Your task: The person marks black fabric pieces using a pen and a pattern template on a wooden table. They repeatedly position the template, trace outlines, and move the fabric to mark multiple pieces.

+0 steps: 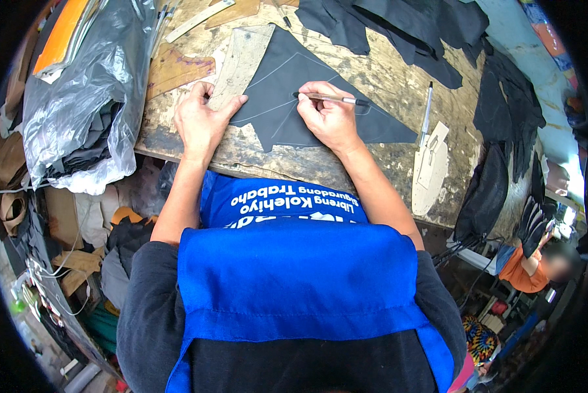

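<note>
A black sheet, apparently leather or a likeness of it (287, 75), lies flat beneath the right hand and to the right of the left hand, its face crossed by fine pale lines, some of which meet near the pen's tip. The right hand (331, 119) is closed about a slim pen (336, 98) in a writing grip, the shaft lying almost level and the tip pointing left; contact between tip and sheet cannot be confirmed. The left hand (201, 121) is half spread rather than clenched, thumb and fingers bracketing the near end of a grey-beige pattern template (245, 62), which overlaps the sheet's left side. Good marking would call for firm, even pressure from the left hand, a taut sheet, and a light, unbroken stroke, since a slipping template would spoil the line. Left of that grip, beyond the fingertips, lies a brown template (179, 71); right of the writing hand rest a second pen (427, 108) and a slotted pale template (430, 173); farther beyond, black offcuts (408, 29) cover part of the worn workbench (399, 92).
</note>
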Tool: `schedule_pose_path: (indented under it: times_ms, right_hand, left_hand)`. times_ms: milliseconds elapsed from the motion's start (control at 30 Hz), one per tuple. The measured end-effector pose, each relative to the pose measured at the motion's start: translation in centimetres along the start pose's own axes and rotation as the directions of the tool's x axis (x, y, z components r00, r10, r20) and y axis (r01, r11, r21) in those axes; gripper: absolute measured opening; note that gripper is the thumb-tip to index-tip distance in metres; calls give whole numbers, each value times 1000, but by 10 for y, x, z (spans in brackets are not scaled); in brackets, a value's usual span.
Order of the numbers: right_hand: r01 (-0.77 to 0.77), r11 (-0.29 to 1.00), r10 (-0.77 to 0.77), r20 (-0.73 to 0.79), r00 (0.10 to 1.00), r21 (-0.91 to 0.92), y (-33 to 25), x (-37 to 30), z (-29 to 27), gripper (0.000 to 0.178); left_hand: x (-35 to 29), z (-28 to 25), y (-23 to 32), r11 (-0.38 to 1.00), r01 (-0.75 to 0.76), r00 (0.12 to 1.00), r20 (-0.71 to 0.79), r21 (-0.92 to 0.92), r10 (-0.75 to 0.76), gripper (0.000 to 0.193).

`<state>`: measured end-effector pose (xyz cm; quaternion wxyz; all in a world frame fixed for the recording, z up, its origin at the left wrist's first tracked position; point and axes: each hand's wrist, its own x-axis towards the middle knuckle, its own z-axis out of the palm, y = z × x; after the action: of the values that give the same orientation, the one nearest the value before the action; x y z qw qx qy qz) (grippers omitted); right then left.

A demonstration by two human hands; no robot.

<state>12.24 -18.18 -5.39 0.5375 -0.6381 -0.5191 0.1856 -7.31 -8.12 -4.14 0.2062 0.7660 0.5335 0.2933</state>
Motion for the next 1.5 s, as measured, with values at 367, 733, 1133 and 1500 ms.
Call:
schedule_pose_path:
  times_ms: [367,733,1133,1500]
  right_hand:
    - [50,999,-49,-29,998,15,-2,2,-2,8]
    - [-208,966,244,-277,929,154,3,-70,-75,1]
    - [-190,981,175,-635,753,46,7,-56,-131,15]
    - [-631,704,306,-662,684,-327,30,-43,-250,40]
  left_hand:
    - [1,4,-5,1000,14,1000,13,-1,-14,50]
    - [1,5,-8,999,-3,1000,-5,-45,3,48]
    - [0,0,3,993,24,999,31,-116,-21,42]
    - [-1,9,-17,969,-35,997,-75,-243,17,26]
